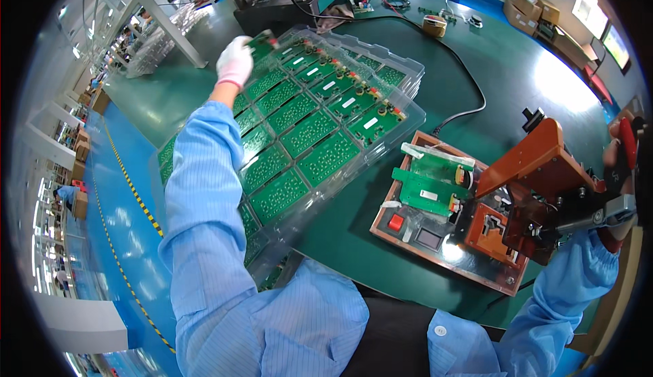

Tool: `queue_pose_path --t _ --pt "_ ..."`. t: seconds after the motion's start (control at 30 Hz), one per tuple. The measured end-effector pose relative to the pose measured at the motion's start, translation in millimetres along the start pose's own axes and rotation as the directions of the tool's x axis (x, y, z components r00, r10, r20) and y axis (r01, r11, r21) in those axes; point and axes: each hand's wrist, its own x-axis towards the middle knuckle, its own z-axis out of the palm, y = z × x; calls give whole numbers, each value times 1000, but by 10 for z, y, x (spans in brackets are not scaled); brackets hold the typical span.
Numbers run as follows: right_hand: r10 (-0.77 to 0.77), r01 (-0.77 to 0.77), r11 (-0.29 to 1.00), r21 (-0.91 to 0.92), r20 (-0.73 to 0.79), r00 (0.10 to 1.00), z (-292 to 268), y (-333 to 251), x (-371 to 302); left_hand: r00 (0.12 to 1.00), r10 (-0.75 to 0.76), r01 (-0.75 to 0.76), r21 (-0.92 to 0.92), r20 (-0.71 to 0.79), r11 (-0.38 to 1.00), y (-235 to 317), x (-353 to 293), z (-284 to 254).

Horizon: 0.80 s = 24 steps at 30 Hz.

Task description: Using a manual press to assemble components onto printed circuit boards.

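Note:
My left hand, in a white glove, grips a green circuit board over the far left corner of a clear plastic tray. The tray holds rows of green circuit boards, some component side up, others solder side up. My right hand, at the right rim, is closed around the red handle of a toggle clamp on a brown test fixture. The fixture's hinged orange-brown arm is tilted up. Another green circuit board lies on the fixture, left of that arm, above a red button.
More clear trays are stacked beneath and behind. A black cable curves across the green table to the fixture. A roll of tape and a dark machine stand at the back. Cardboard boxes sit beyond.

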Motion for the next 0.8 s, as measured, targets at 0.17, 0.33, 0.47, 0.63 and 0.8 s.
queue_pose_path --t 0.17,0.33,0.47,0.63,0.8 --pt "-81 71 989 127 73 994 -128 97 -46 952 -255 240 108 171 965 -733 106 458" --pt "-49 48 996 72 17 999 -177 112 -17 911 -224 215 66 347 974 -834 75 672" --pt "73 -82 994 70 126 989 -593 166 86 855 -156 66 194 495 979 -863 35 670" --pt "115 -119 984 132 36 993 183 -131 36 884 -313 158 407 348 900 -440 -118 532" --pt "-196 203 978 46 -124 973 442 -121 -1 765 -185 39 243 616 969 -350 -105 268"
